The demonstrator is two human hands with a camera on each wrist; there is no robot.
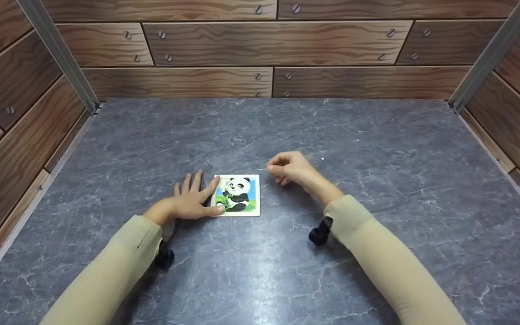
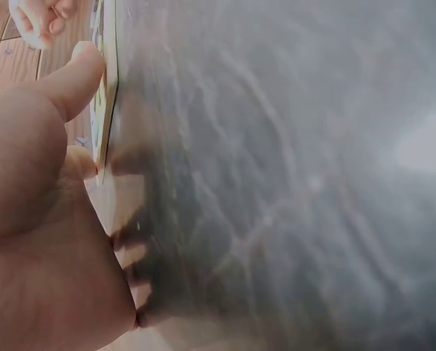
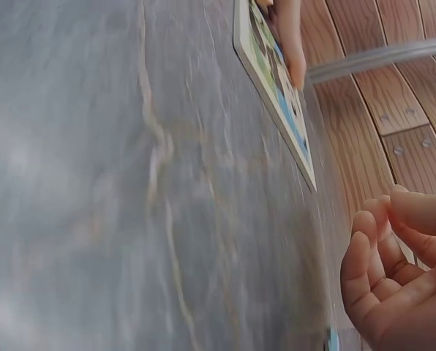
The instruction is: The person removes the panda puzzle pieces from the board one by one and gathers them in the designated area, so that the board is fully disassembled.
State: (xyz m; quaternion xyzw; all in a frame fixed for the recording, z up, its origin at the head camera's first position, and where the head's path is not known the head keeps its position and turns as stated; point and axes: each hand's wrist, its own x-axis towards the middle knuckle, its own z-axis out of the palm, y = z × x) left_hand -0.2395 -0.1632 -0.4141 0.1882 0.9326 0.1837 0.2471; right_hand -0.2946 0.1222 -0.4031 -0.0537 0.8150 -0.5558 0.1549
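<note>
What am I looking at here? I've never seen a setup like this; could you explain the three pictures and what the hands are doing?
There is no machine: these are a person's two bare hands. The widest picture comes from a camera worn on the head, looking forward and down. The other two come from wrist cameras, one per arm, so they look tilted and close up.

On the grey marbled table lies a square panda board with a pale rim. Wood-patterned walls stand around the table.

The left hand is spread, its thumb and index finger touching the board's left side. The right hand is beside the board, apart from it, fingers loosely bent; I see nothing held in it.
</note>
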